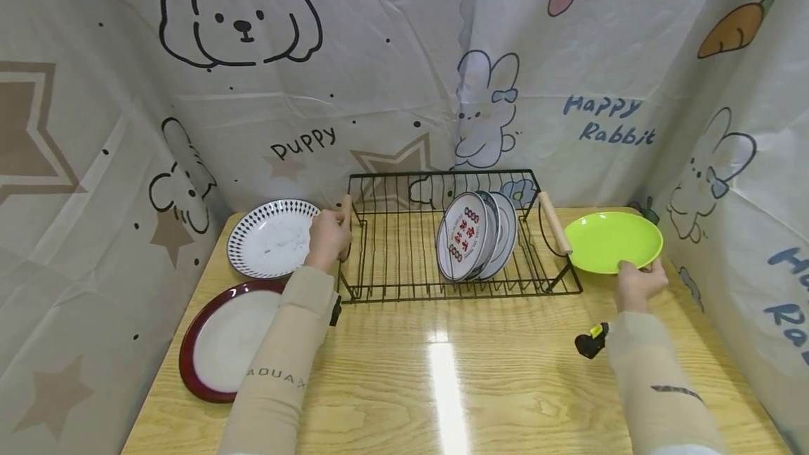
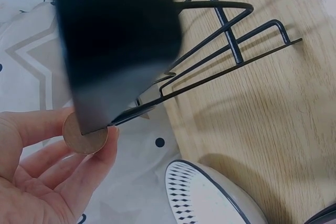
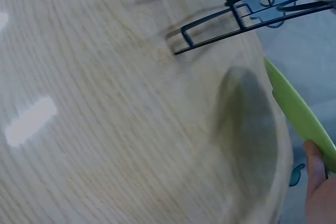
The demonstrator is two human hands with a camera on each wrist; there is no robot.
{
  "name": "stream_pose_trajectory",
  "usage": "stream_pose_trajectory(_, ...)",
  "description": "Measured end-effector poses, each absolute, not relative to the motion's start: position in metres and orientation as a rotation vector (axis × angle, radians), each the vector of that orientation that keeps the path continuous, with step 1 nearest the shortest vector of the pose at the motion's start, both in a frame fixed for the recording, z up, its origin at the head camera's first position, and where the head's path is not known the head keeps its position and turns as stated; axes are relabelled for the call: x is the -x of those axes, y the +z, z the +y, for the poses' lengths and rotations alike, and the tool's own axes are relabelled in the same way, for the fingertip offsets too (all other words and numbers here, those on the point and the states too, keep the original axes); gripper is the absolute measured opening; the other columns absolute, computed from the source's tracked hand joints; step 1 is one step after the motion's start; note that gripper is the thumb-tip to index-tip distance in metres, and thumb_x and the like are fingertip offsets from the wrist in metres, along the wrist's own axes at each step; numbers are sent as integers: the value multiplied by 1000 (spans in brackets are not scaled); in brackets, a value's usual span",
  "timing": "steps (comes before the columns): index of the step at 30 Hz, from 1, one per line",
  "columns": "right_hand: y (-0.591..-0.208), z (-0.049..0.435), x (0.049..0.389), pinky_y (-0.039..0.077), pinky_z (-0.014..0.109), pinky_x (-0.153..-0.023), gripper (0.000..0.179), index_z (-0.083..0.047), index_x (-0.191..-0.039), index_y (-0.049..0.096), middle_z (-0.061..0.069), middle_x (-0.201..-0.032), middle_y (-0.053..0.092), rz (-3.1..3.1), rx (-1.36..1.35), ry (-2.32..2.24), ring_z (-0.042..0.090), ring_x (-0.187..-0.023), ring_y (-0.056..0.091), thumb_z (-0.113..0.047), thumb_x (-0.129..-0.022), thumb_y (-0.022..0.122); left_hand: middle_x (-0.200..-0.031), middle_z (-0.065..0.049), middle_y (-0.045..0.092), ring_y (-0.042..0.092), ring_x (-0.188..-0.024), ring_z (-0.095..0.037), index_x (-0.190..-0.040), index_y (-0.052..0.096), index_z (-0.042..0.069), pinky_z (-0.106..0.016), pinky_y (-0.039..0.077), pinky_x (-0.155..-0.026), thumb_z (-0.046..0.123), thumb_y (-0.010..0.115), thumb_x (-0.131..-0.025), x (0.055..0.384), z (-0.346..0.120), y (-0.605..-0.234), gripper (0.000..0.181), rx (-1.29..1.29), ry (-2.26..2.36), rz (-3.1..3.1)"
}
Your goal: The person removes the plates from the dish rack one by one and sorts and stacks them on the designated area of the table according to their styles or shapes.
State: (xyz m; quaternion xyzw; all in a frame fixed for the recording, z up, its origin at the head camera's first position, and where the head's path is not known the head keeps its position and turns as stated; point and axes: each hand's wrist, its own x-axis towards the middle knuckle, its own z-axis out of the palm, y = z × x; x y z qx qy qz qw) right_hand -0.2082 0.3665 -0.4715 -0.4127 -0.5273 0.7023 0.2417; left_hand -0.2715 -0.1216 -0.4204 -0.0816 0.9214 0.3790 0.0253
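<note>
My left hand [image 1: 329,237] grips the wooden handle [image 2: 85,139] at the left end of a black wire dish rack [image 1: 404,293]. In the left wrist view the thumb and fingers curl round the handle's round end. Far to the right, my right hand [image 1: 641,281] pinches the near rim of a lime-green plate [image 1: 613,241]. Its thumb [image 3: 314,163] lies along the rim in the right wrist view, and the plate casts a shadow on the table. Several plates stand tilted in the rack's right half, the front one a white plate with red characters [image 1: 464,236].
Left of the rack lies a white bowl with a black diamond border [image 1: 268,244]. In front of it is a white plate with a dark red rim [image 1: 208,388], partly hidden by the left sleeve. A printed curtain [image 1: 392,34] hangs behind the wooden table [image 1: 505,357].
</note>
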Motion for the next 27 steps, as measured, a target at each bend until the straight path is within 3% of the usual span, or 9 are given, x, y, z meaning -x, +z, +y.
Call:
stream_pose_trajectory(4,-481,365,205,35,13,-96,72,-25,-142,30,-4,-149,20,-1380,1195,1984,7,-130,30,13,-84,48,-127,-23,51,53,-108,-36,-129,50,1,-43,49,-83,4,56,-87,272,-121,-420,43,239,1162,2861)
stream_pose_trajectory(7,-485,362,204,42,13,-88,72,-22,-143,30,-6,-149,20,-1372,1220,2008,6,-128,32,13,-84,48,-124,-23,52,54,-105,-36,-127,53,1,-43,49,-81,3,56,-86,272,-122,-420,41,230,1149,2873)
stream_pose_trajectory(10,-486,359,201,49,13,-72,72,-21,-144,27,-4,-149,19,-1362,1270,2053,8,-110,48,12,-84,48,-123,-23,53,54,-104,-36,-126,54,1,-43,49,-81,3,56,-86,272,-122,-420,40,223,1145,2880)
stream_pose_trajectory(13,-488,358,199,49,12,-65,75,-24,-146,21,-4,-150,15,-1349,1327,2089,4,-98,51,10,-85,49,-122,-23,53,55,-103,-36,-125,55,0,-43,50,-80,3,56,-86,271,-122,-420,39,222,1160,2865)
stream_pose_trajectory(14,-489,358,199,50,13,-66,75,-25,-146,20,-4,-150,15,-1350,1348,2092,3,-93,51,8,-86,49,-123,-23,53,55,-103,-36,-126,54,0,-43,50,-79,3,56,-86,271,-122,-420,40,227,1168,2855)
stream_pose_trajectory(18,-497,358,201,47,15,-82,76,-25,-145,22,-7,-150,18,-1255,1354,2116,8,-119,44,13,-85,46,-123,-24,52,56,-102,-36,-129,51,0,-40,52,-74,2,57,-86,270,-121,-419,43,231,1197,2833)
stream_pose_trajectory(21,-501,358,202,43,18,-88,77,-23,-144,28,-6,-148,24,-1171,1330,2140,6,-126,35,19,-82,43,-122,-24,52,56,-102,-36,-129,49,-1,-39,53,-70,1,57,-86,270,-120,-420,44,231,1210,2829)
stream_pose_trajectory(27,-506,359,205,50,18,-75,75,-24,-142,34,-3,-144,34,-1154,1401,2122,5,-115,44,19,-81,46,-128,-23,49,51,-110,-37,-131,49,1,-42,50,-79,2,55,-86,271,-121,-419,45,239,1169,2844)
